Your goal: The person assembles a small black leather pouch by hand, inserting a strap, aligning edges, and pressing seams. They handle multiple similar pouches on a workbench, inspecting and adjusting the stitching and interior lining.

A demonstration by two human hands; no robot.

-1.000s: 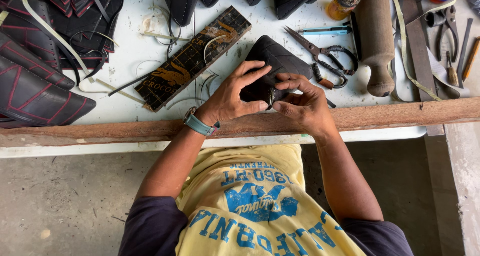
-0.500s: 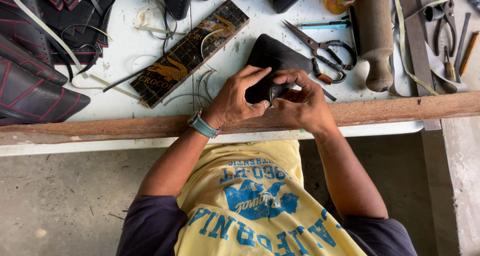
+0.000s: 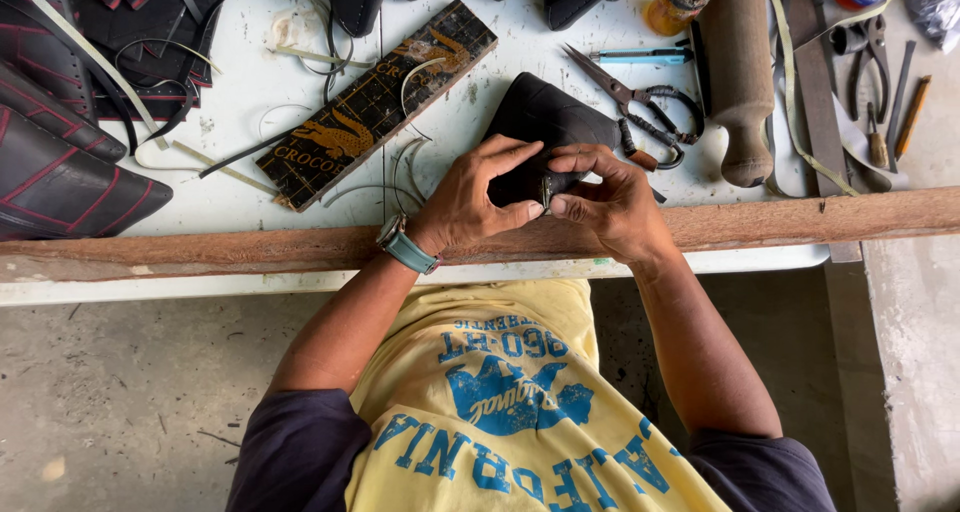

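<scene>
White worktable [image 3: 250, 102]: layout unchanged from the earlier frames. Black leather piece [image 3: 545, 122] remains at the front edge, beside the dark printed board [image 3: 375, 102] and the scissors [image 3: 635, 102], with no visible shift. Left hand [image 3: 470, 197] and right hand [image 3: 610, 202] stay closed on its near edge, fingertips pinching it; the left fingers now lie flatter across it.

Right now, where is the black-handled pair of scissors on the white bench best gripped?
Grip the black-handled scissors at the looped handles, coming from the person's right. The handles lie toward the wooden mallet; the pointed blades aim up-left, and the right hand is nearest.
</scene>
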